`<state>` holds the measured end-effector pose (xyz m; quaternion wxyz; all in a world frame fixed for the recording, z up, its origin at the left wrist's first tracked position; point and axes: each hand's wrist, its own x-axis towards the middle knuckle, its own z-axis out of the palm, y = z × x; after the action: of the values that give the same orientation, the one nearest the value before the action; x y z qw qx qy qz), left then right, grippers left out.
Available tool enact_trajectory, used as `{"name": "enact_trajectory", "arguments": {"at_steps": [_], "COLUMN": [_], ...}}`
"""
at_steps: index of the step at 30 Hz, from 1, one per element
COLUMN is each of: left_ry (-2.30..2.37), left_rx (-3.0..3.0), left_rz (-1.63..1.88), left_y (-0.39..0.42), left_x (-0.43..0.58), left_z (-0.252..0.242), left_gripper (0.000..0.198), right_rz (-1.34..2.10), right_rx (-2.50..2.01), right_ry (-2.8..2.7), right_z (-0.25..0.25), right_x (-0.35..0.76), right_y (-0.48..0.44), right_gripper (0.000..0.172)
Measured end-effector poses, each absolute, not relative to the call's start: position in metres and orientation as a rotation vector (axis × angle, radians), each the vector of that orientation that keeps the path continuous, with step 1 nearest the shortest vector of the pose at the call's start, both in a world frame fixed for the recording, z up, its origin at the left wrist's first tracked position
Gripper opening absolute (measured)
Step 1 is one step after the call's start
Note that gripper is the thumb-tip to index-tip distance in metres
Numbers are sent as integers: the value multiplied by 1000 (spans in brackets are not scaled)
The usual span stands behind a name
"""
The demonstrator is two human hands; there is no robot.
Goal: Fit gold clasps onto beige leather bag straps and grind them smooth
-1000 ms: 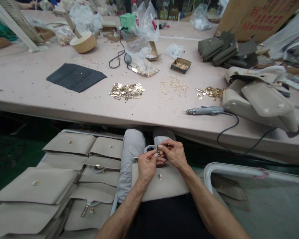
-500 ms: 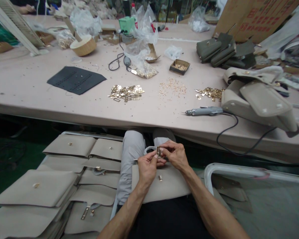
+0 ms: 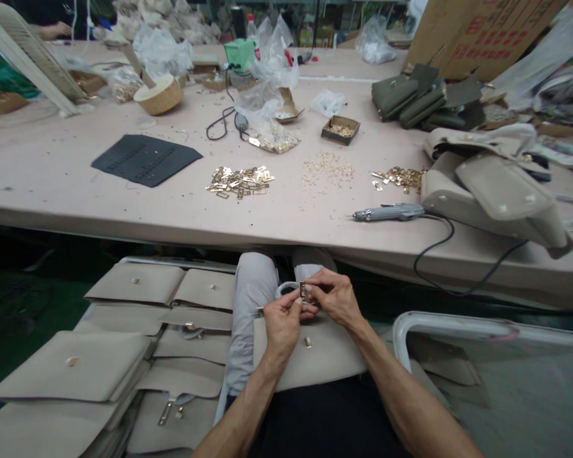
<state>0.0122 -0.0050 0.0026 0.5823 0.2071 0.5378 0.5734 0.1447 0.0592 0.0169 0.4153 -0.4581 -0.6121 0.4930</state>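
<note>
Both hands meet over my lap around a small gold metal plate (image 3: pixel 302 291), held upright with openings in it. My left hand (image 3: pixel 283 321) pinches its left side and lower end between thumb and fingers. Thumb and fingertips of my right hand (image 3: pixel 335 296) press on its right side. Beneath them a beige bag piece (image 3: pixel 325 362) lies across my thighs, with a small gold fitting (image 3: pixel 308 342) on its face. A pale curved strap (image 3: pixel 286 288) shows just behind my left fingers. What the plate is fastened to is hidden by the fingers.
On the table lie a grey electric screwdriver (image 3: pixel 386 212) with a cord, a pile of gold frames (image 3: pixel 241 182), scattered small screws (image 3: pixel 327 170) and more gold plates (image 3: pixel 401 179). Beige bag pieces (image 3: pixel 128 286) are stacked at left. A white-rimmed bin (image 3: pixel 401 337) stands at right.
Both hands keep the same grip on the gold plate, with hardly any finger movement. The view has shifted slightly.
</note>
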Motion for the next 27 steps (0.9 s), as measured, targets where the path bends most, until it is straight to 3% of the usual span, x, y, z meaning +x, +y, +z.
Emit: {"name": "enact_trajectory", "arguments": {"at_steps": [20, 27], "left_ry": [1289, 1303], "left_rx": [526, 537], "left_rz": [1377, 1403], "left_y": [-5, -6], "left_x": [16, 19], "left_z": [2, 4], "left_gripper": [47, 37], "right_rz": [1115, 1457], "right_rx": [-1150, -1194], "right_ry": [-1610, -1509], "right_z": [21, 25], "right_x": [144, 145], "right_y": [58, 65], "right_gripper": [9, 17]}}
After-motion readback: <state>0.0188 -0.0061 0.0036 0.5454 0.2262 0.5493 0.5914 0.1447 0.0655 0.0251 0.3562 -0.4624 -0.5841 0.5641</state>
